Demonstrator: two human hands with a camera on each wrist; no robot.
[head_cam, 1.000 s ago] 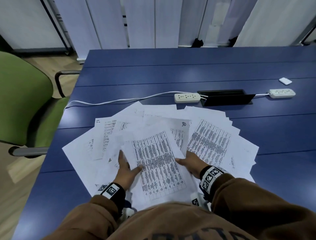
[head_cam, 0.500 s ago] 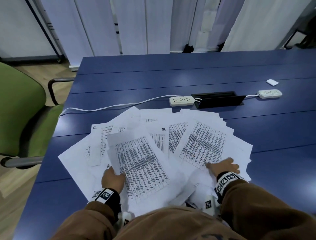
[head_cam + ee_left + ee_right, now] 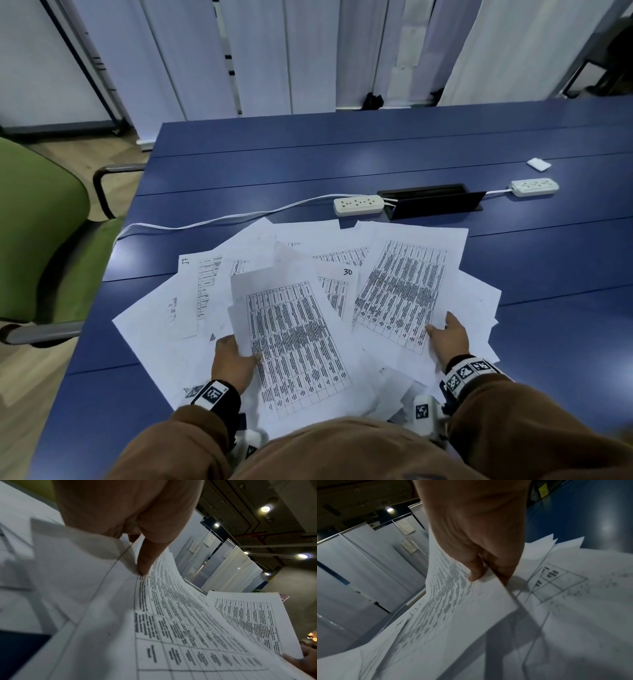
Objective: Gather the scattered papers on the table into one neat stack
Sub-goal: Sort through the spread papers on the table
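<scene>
**Papers fanned at the near edge, one sheet in each hand**

Papers [image 3: 191, 308] lie fanned over the near-left part of the desk [image 3: 513, 274], overlapping. Left to right: the left hand [image 3: 233, 359] pinches the near-left edge of a printed sheet [image 3: 294, 342], thumb on top, its long axis running away toward the far edge. The right hand [image 3: 448, 337] pinches the near-right corner of a second sheet [image 3: 400, 291], angled slightly rightward. The two sheets lie side by side; judged next, they are brought together. A power strip [image 3: 358, 205] lies beyond.

Papers [image 3: 191, 329] fan across the table [image 3: 342, 154], power strip [image 3: 358, 205] behind them.
</scene>
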